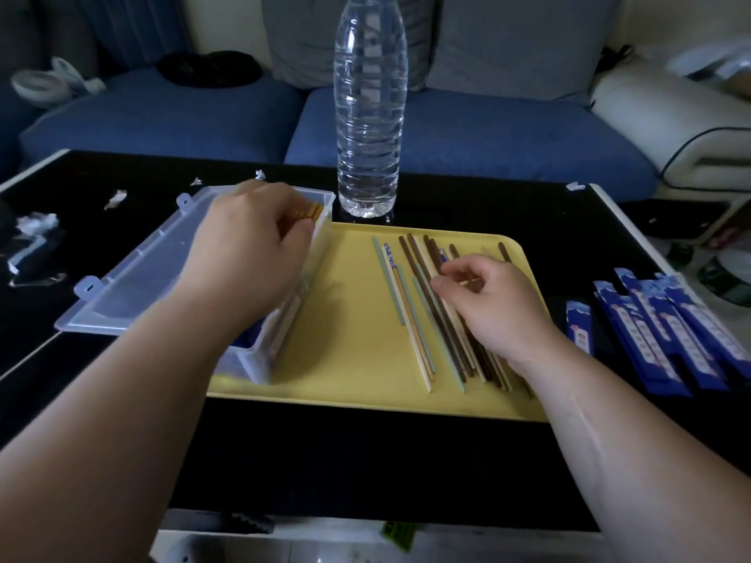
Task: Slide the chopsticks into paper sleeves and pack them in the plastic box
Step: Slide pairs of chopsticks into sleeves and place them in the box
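Home living room here. Blue sofa (162, 115) with grey cushions (520, 38) right behind a black coffee table (365, 453).

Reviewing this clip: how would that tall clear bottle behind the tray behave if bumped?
The bottle stands tall on a narrow base, so it probably tips easily. Its thin ribbed plastic likely flexes when gripped. Being round, it would probably roll once down.

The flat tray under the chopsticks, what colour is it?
Yellow; the flat plastic tray shows clearly in the head view.

Mixed-colour chopsticks (426, 319) lie side by side between the open clear plastic box (256, 359) and piled blue paper sleeves (670, 335).
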